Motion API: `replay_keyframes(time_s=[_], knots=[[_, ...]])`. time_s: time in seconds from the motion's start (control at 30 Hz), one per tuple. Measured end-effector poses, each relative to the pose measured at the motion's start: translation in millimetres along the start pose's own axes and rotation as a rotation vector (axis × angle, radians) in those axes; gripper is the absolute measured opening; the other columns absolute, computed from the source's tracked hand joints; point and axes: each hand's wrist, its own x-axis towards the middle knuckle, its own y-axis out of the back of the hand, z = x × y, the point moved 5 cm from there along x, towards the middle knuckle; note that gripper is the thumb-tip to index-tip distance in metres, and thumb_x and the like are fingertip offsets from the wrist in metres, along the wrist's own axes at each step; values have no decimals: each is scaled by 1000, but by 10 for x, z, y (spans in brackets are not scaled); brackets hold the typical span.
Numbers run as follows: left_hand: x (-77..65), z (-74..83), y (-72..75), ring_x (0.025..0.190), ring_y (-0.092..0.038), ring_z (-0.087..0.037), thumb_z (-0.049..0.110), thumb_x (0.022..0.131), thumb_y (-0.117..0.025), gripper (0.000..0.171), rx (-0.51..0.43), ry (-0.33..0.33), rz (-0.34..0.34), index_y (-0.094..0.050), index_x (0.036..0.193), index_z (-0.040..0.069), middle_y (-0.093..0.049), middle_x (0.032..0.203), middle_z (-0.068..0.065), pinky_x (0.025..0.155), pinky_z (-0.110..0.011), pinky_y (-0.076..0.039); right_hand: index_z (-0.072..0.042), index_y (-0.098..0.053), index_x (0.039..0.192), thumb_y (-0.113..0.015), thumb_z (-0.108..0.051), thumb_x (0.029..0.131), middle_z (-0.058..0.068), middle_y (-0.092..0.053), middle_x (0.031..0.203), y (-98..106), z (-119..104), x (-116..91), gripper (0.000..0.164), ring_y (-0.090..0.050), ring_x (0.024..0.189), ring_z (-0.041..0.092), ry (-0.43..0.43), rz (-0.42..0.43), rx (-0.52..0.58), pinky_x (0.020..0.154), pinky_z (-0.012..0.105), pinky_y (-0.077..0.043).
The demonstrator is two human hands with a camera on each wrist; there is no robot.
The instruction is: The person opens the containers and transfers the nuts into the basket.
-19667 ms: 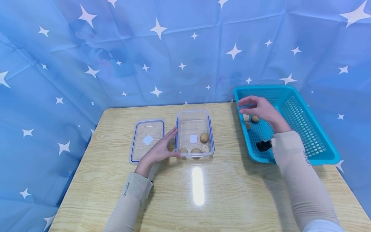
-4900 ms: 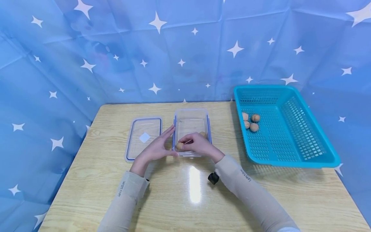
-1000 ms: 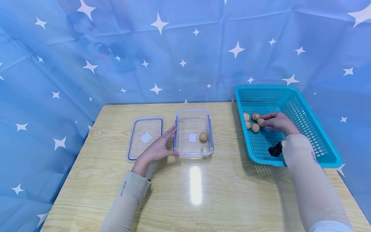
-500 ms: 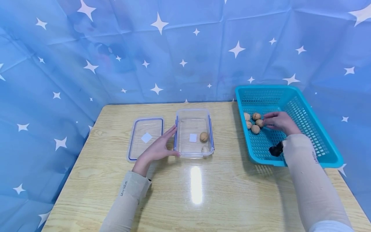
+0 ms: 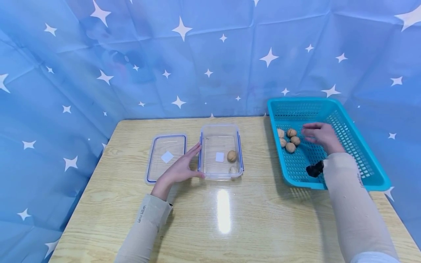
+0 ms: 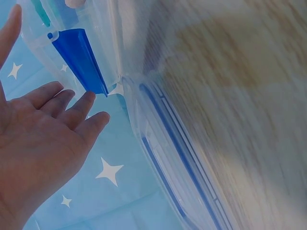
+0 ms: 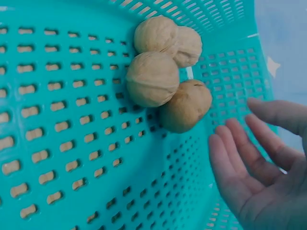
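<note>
My left hand (image 5: 180, 170) rests with spread fingers along the left side of a clear plastic food box (image 5: 210, 126). In the left wrist view its straight fingers (image 6: 86, 125) are near the box's blue latch (image 6: 79, 57). Inside the box lie two walnuts, one tan walnut (image 5: 231, 156) at the right and a paler walnut (image 5: 233, 170) near the front. My right hand (image 5: 320, 136) hovers inside the turquoise basket (image 5: 356, 151), fingers loosely bent and holding nothing. Just left of it, several walnuts (image 7: 153, 79) sit grouped against the basket's left wall.
The clear lid (image 5: 166, 140) with a blue seal lies flat on the wooden table (image 5: 263, 219), left of the box. Behind the table hangs a blue cloth (image 5: 223, 84) printed with white stars. A dark wrist camera (image 5: 314, 169) sits under my right sleeve.
My right hand has let go of a walnut in the basket and drawn back to the right. Earlier it carried one from the box, which now holds fewer. My left hand stays.
</note>
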Motion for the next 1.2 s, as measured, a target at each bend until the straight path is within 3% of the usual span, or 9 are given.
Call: replay_keyframes(time_s=[0.2, 0.5, 0.83, 1.03, 1.2], knots=[[-11, 15, 5, 156, -13, -30, 34, 77, -85, 109, -8, 7, -1, -18, 161, 14, -7, 170, 3, 125, -55, -21, -22, -52, 133, -60, -43, 97, -21, -54, 110, 5, -209, -99, 43, -57, 98, -10, 102, 87, 78, 84, 10, -55], [-5, -21, -19, 156, -13, -30, 35, 77, -85, 109, -10, 12, -1, -18, 161, 14, -7, 170, 5, 125, -55, -21, -9, -54, 138, -65, -37, 95, -17, -59, 113, -175, -782, -408, 53, -60, 100, -6, 275, 143, 155, 79, 6, -54], [5, -16, -3, 156, -13, -31, 37, 77, -85, 109, 3, 8, 2, -18, 161, 15, -7, 170, 3, 124, -56, -21, -13, -57, 137, -65, -37, 96, -8, -62, 130, -619, -1300, -831, 48, -65, 102, -4, 421, 134, 126, 86, 9, -51], [5, -15, 5, 156, -13, -31, 36, 77, -85, 110, 5, 7, 2, -18, 161, 15, -7, 170, 4, 124, -56, -21, -12, -59, 136, -65, -31, 97, -3, -60, 135, -958, -1430, -977, 44, -59, 112, 0, 500, 159, 135, 89, 12, -49], [6, -14, 1, 156, -13, -31, 36, 77, -85, 109, 6, 9, -2, -18, 161, 15, -7, 170, 3, 124, -56, -21, -9, -56, 138, -63, -28, 99, 7, -57, 140, -1271, -1435, -1021, 43, -59, 122, 15, 525, 96, 131, 93, 15, -51]])
